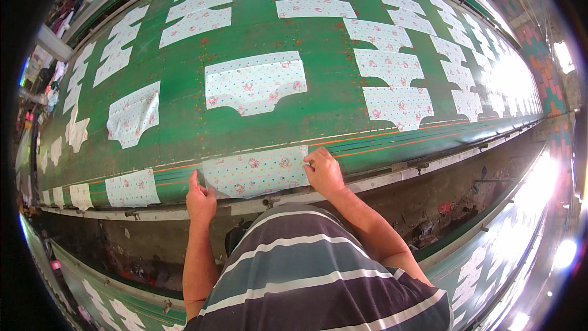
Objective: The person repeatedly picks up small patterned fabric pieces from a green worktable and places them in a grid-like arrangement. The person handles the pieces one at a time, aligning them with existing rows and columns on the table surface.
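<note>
A white printed fabric piece (257, 171) with coloured dots and small pink figures lies along the near edge of the long green table (257, 135). My right hand (324, 171) pinches its right edge between thumb and fingers. At the piece's left edge is my left hand (201, 197), its index finger pointing forward and its thumb close to the fabric; whether it grips the cloth cannot be told. Beyond them lies a stack of similar cut pieces (255, 85) with curved notches, slightly offset from one another. Another such piece (134, 115), a little wrinkled, lies to its left.
Rows of printed pieces (395, 69) cover the table at right and far side. More pieces (132, 188) lie along the near edge at left. A metal rail (381, 182) with protruding bolts borders the table. A second green table (496, 257) with pieces stands behind me.
</note>
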Motion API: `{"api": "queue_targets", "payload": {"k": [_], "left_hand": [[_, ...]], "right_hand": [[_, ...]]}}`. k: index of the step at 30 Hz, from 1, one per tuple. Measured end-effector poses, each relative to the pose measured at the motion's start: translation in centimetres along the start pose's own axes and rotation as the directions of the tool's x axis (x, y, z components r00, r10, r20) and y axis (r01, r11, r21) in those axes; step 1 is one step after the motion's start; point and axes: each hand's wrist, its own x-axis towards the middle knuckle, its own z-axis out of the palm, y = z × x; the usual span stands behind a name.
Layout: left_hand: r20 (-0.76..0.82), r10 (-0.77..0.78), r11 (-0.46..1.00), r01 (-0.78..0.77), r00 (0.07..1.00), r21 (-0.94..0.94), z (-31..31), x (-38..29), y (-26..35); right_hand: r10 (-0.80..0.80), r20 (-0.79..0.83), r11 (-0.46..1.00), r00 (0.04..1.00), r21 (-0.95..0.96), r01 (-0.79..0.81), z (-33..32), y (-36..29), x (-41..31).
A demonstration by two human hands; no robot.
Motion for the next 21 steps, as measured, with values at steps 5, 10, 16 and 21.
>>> {"api": "queue_targets", "payload": {"k": [5, 10, 16, 21], "left_hand": [[0.013, 0.007, 1.000, -0.007, 1.000, 0.001, 0.0, 0.1, -0.2], [0.018, 0.016, 1.000, -0.016, 1.000, -0.002, 0.1, 0.1, -0.4], [0.075, 0.012, 1.000, -0.010, 0.997, -0.027, -1.2, 0.3, 1.2], [0.051, 0.144, 0.942, -0.153, 0.988, 0.299, -3.4, -0.4, 4.4]], "right_hand": [[-0.004, -0.011, 1.000, 1.000, -0.020, 0.003, 0.1, 0.2, 0.2], [0.053, 0.024, 0.998, 0.998, -0.024, -0.052, -0.1, 0.1, 0.4], [0.079, 0.005, 0.997, 0.997, -0.020, -0.079, -0.3, -0.3, 0.8], [0.092, -0.089, 0.995, 0.992, 0.044, -0.089, -1.2, -0.2, 0.7]]}}
